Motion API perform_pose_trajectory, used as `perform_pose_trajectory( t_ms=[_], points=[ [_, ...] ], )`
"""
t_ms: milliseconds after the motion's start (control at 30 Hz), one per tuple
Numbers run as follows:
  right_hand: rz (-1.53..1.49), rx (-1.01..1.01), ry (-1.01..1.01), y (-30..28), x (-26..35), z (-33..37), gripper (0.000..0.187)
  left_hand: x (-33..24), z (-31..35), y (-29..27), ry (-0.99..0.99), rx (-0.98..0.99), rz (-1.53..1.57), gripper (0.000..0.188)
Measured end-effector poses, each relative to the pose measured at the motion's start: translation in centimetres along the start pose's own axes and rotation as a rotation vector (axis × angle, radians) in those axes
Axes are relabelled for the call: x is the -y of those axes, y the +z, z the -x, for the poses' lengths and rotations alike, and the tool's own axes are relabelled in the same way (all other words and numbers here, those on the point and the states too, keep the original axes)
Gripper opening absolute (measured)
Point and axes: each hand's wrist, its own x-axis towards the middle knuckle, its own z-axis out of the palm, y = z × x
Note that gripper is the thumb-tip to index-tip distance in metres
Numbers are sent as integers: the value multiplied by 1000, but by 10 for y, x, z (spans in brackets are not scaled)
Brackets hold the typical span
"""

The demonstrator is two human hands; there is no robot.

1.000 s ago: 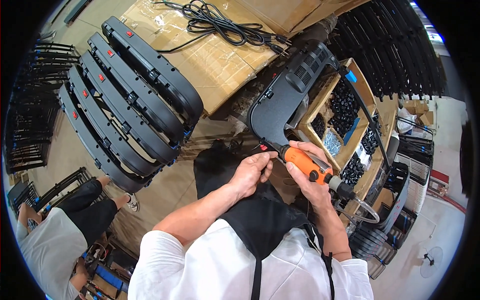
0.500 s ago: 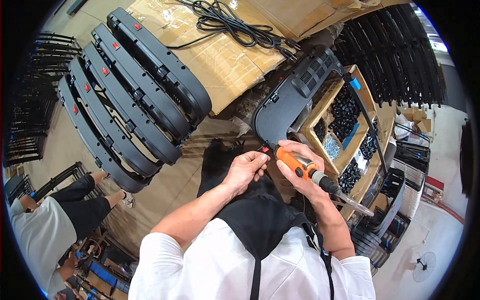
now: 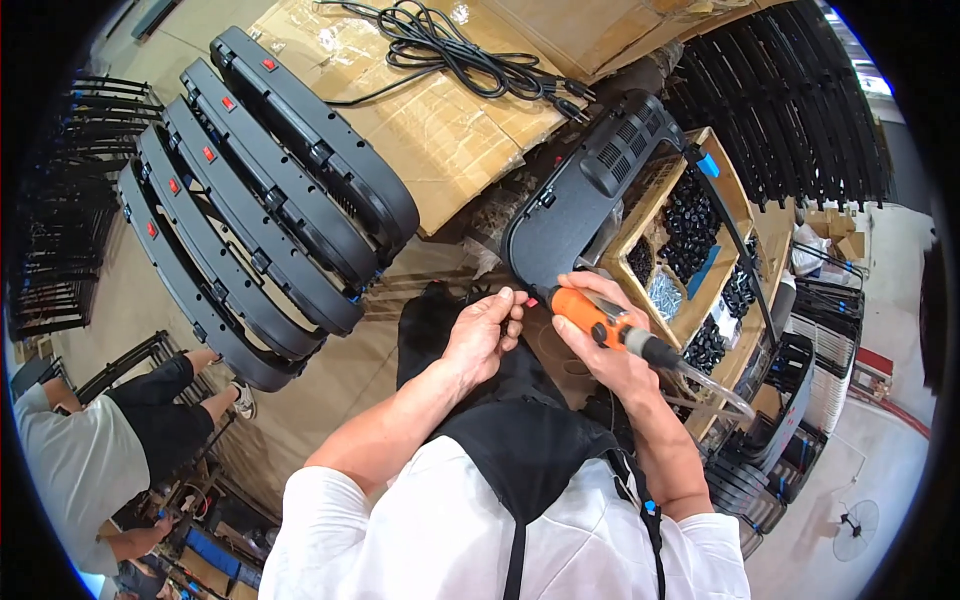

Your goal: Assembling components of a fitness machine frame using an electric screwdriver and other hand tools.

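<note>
My right hand (image 3: 612, 352) is wrapped round an orange power screwdriver (image 3: 588, 318) with a clear hose (image 3: 722, 392) at its rear end. The tool's front points up and left, at the near edge of a black plastic housing (image 3: 560, 232) with vent slots. A small red part (image 3: 531, 302) shows by the tool's tip. Just left of that tip, apart from it, is my left hand (image 3: 480, 335). Its thumb presses against curled fingers; anything between them is too small or hidden to name.
Several black curved housings with red switches (image 3: 209, 153) stand in a row at left. A black power cord (image 3: 455, 50) lies on the cardboard (image 3: 440, 150). A divided wooden box (image 3: 735, 190) of screws and black parts is at right. Another person (image 3: 85, 460) works at lower left.
My left hand has drawn slightly up and left, away from the screwdriver's tip. The screwdriver, still in my right hand, has tilted a little. The other person's arm has shifted.
</note>
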Motion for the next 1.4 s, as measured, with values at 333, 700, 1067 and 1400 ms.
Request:
perform_pose_trajectory(
  t_ms=[333, 700, 1067, 1400],
  points=[
    [-264, -70, -147, -26, -12, -7, 52, -26, -28, 41, -81, 109, 316, 25],
    [-296, -98, -139, -31, 6, -48, 52, -37, -48, 66, -38, 148, 369, 29],
    [-33, -24, -94, -11, 11, -90, 45, -36, -30, 42, 58, 155, -224, 26],
    [-9, 71, -68, -10, 12, -103, 35, -47, -26, 35, 21, 144, -36, 21]
  ],
)
